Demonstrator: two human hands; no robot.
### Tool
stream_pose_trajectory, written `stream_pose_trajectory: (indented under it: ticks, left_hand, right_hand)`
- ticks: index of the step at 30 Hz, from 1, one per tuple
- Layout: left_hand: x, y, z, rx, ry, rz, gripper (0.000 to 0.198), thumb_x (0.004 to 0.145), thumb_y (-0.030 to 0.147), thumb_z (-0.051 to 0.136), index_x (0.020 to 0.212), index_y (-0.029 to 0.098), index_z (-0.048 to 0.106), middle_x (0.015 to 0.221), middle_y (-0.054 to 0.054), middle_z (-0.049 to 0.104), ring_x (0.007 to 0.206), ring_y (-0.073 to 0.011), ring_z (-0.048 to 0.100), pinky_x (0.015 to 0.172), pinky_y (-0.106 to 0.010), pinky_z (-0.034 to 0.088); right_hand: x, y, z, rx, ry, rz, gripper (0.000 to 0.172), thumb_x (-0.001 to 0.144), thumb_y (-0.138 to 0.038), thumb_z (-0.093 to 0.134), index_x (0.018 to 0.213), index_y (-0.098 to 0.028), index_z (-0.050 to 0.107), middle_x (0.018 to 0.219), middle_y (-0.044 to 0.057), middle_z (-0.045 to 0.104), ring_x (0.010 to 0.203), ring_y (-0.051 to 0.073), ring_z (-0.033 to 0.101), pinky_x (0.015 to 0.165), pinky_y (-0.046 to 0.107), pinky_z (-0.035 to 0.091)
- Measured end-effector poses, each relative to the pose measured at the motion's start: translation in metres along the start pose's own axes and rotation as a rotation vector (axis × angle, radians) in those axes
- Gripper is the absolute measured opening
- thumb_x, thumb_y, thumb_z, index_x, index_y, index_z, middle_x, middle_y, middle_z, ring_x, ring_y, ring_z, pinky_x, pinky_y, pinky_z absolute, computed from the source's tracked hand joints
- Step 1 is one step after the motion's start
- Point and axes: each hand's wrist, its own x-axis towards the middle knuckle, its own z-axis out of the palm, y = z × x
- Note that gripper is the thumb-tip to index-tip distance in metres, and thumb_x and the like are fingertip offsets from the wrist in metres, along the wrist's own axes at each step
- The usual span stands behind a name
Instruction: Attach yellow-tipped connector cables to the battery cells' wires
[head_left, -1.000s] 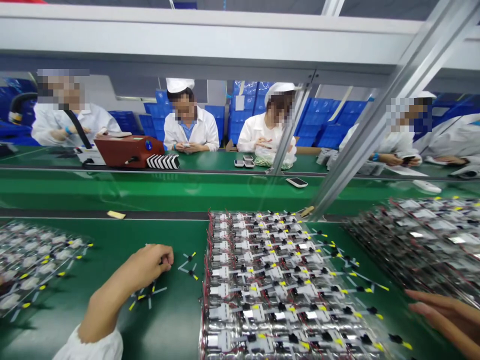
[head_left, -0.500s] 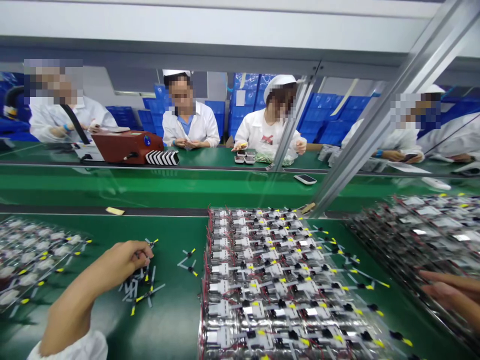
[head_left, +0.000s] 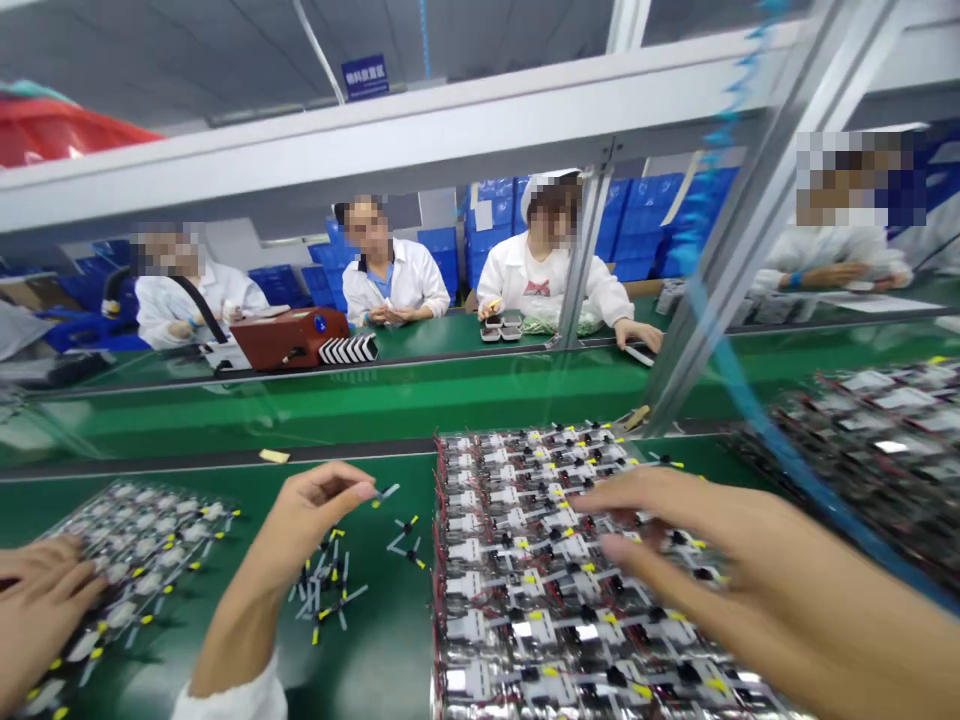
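My left hand point(head_left: 300, 530) is raised over the green worktop, thumb and forefinger pinched on a small black part with grey and yellow strips point(head_left: 386, 494). Below its wrist lies a loose pile of similar strip parts point(head_left: 326, 585), and a few more point(head_left: 407, 540) lie to its right. My right hand point(head_left: 712, 560) reaches in from the right over a clear plastic tray point(head_left: 480, 625) filled with rows of small parts with red wires and yellow tabs. Its thumb and forefinger are apart, with nothing visible between them.
At left, another person's hand point(head_left: 45, 610) rests on a second tray point(head_left: 150, 530). Stacked trays point(head_left: 885, 440) stand at right. A blue coiled hose point(head_left: 742, 390) hangs in front of a metal post point(head_left: 705, 290). Across the green belt point(head_left: 390, 400), several co-workers sit beside a red-brown machine point(head_left: 285, 338).
My left hand has lifted from the pile with a strip part. My right hand has moved left from the stacked trays to above the middle tray. Another person's hand has appeared at left.
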Motion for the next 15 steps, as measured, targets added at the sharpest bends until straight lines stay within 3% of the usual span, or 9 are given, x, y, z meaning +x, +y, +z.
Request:
stream_pose_trajectory:
  ticks: [3, 6, 8, 10, 12, 15]
  left_hand:
    - [-0.001, 0.033, 0.035, -0.119, -0.052, 0.090, 0.034, 0.071, 0.050, 0.077, 0.072, 0.017, 0.071, 0.070, -0.003, 0.070, 0.067, -0.0170, 0.063, 0.065, -0.026, 0.051]
    - [-0.002, 0.059, 0.061, -0.207, -0.123, 0.161, 0.033, 0.072, 0.049, 0.077, 0.072, 0.017, 0.071, 0.068, -0.003, 0.069, 0.064, -0.0155, 0.062, 0.061, -0.025, 0.051]
    - [-0.004, 0.068, 0.069, -0.264, -0.129, 0.208, 0.032, 0.074, 0.048, 0.077, 0.073, 0.017, 0.072, 0.070, -0.004, 0.070, 0.066, -0.0157, 0.063, 0.062, -0.025, 0.052]
    - [-0.007, 0.071, 0.071, -0.296, -0.130, 0.261, 0.028, 0.076, 0.045, 0.077, 0.074, 0.018, 0.072, 0.072, -0.004, 0.071, 0.067, -0.0161, 0.065, 0.062, -0.025, 0.053]
    - [-0.012, 0.070, 0.073, -0.300, -0.105, 0.352, 0.021, 0.080, 0.039, 0.076, 0.076, 0.019, 0.073, 0.072, -0.004, 0.071, 0.068, -0.0160, 0.065, 0.061, -0.024, 0.053]
    - [-0.023, 0.070, 0.077, -0.252, 0.024, 0.629, 0.004, 0.084, 0.025, 0.074, 0.082, 0.022, 0.073, 0.072, -0.002, 0.070, 0.069, -0.0153, 0.064, 0.064, -0.025, 0.053]
  right_hand:
    - [0.026, -0.035, 0.038, 0.000, -0.153, -0.172, 0.036, 0.088, -0.036, 0.066, 0.124, -0.035, 0.061, 0.128, 0.003, 0.062, 0.117, 0.030, 0.057, 0.101, 0.048, 0.044]
    - [0.045, -0.042, 0.058, 0.082, -0.245, -0.101, 0.031, 0.087, -0.025, 0.065, 0.118, -0.026, 0.058, 0.117, 0.006, 0.064, 0.100, 0.024, 0.062, 0.086, 0.038, 0.049]
    - [0.051, -0.039, 0.062, 0.142, -0.249, -0.037, 0.018, 0.088, -0.024, 0.064, 0.105, -0.022, 0.060, 0.103, 0.004, 0.065, 0.088, 0.020, 0.062, 0.077, 0.033, 0.048]
    - [0.050, -0.035, 0.061, 0.195, -0.228, -0.042, 0.008, 0.088, -0.025, 0.062, 0.095, -0.021, 0.060, 0.098, 0.003, 0.063, 0.089, 0.019, 0.060, 0.077, 0.032, 0.046]
    - [0.044, -0.035, 0.058, 0.261, -0.203, -0.014, 0.012, 0.089, -0.030, 0.061, 0.098, -0.022, 0.059, 0.105, 0.004, 0.062, 0.093, 0.019, 0.059, 0.079, 0.032, 0.045]
    - [0.033, -0.039, 0.056, 0.499, -0.228, 0.156, 0.030, 0.087, -0.041, 0.061, 0.109, -0.022, 0.052, 0.104, 0.005, 0.061, 0.086, 0.018, 0.058, 0.073, 0.031, 0.046]
